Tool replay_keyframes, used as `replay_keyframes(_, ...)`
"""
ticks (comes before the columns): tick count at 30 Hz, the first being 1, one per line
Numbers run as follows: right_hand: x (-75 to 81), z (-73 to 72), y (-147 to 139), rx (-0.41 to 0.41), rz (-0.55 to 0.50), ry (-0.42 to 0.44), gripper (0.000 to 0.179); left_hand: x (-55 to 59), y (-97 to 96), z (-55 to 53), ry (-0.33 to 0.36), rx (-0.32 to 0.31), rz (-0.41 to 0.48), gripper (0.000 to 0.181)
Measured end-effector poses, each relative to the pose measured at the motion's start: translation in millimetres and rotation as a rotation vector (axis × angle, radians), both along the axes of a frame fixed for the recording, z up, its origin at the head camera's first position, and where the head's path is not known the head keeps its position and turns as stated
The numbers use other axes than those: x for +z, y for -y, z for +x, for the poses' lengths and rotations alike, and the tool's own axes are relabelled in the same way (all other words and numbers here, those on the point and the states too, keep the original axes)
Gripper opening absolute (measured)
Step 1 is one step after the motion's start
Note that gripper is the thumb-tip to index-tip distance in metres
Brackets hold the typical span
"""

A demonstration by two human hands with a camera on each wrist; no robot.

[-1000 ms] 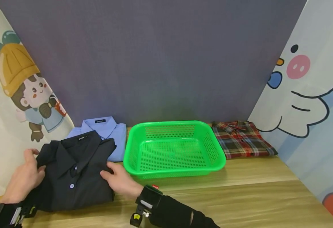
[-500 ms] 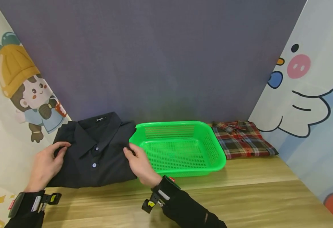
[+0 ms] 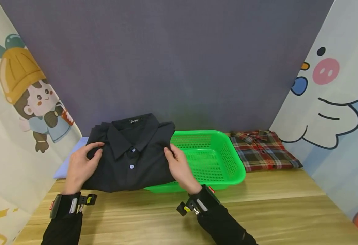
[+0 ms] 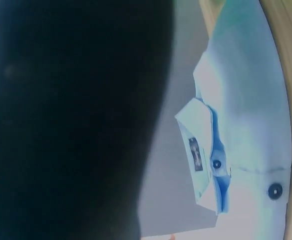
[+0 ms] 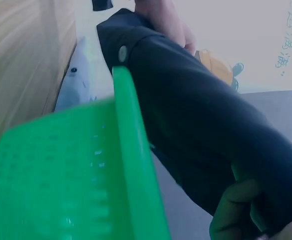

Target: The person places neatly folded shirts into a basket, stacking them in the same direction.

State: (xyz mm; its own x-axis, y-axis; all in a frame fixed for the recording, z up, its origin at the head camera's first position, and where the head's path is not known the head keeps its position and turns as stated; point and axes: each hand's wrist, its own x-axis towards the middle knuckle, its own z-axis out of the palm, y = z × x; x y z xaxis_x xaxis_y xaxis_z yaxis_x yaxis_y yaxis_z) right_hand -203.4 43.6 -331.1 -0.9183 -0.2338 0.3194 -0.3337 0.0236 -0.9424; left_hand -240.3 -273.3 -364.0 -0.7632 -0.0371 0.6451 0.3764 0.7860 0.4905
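Both hands hold a folded black shirt up by its sides, its collar toward the back. My left hand grips the left side, thumb on top and the other fingers partly hidden. On the opposite side, my right hand pinches the edge; in the right wrist view the fingers curl under the cloth. The shirt overlaps the left part of a green plastic basket. Below it, a folded light blue shirt lies on the table, mostly covered in the head view.
A folded plaid shirt lies right of the basket on the wooden table. A grey panel stands behind, with printed cartoon sheets at both sides. The basket's raised rim is close to the right hand.
Both hands have carried the black shirt from the left, up and rightward, over the light blue shirt and partly across the basket. The basket and plaid shirt have stayed in place.
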Motion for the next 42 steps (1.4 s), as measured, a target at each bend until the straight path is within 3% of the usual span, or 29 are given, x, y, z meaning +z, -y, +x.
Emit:
replay_keyframes(4, -2.2, -1.5, -7, -0.017, 0.022, -0.027, 0.03, 1.5, -1.0, 2.2, -0.029, -0.014, 0.024, 0.024)
replay_keyframes(8, -3.7, -4.0, -14, -0.018, 0.056, -0.064, 0.029, 3.9, -2.1, 3.7, -0.024, -0.03, -0.012, 0.031)
replay_keyframes(13, -2.3, -7.2, -30, -0.011, 0.103, -0.115, 0.03, 7.5, -9.2, 3.7, 0.063, -0.121, -0.067, 0.05)
replay_keyframes(16, -0.7, -8.5, -41, 0.016, 0.126, -0.123, 0.031, 9.3, -14.6, 3.5, 0.068, -0.188, -0.1, 0.057)
replay_keyframes(22, 3.3, -9.6, -60, 0.085, 0.162, -0.107, 0.038, 11.7, -26.9, 4.0, -0.005, -0.27, -0.118, 0.056)
replay_keyframes(30, -19.9, -32.6, -86, 0.098, 0.143, -0.103, 0.043, 9.5, -43.1, 2.7, -0.107, -0.2, -0.054, 0.037)
replay_keyframes(33, -17.1, -35.2, -97, 0.106, 0.171, -0.118, 0.043, 10.5, -52.0, 0.9, -0.14, -0.209, -0.036, 0.034)
replay_keyframes(42, -5.8, -40.8, -135, 0.099, 0.246, -0.113, 0.046, 9.6, -76.4, -4.6, -0.223, -0.338, 0.025, 0.027)
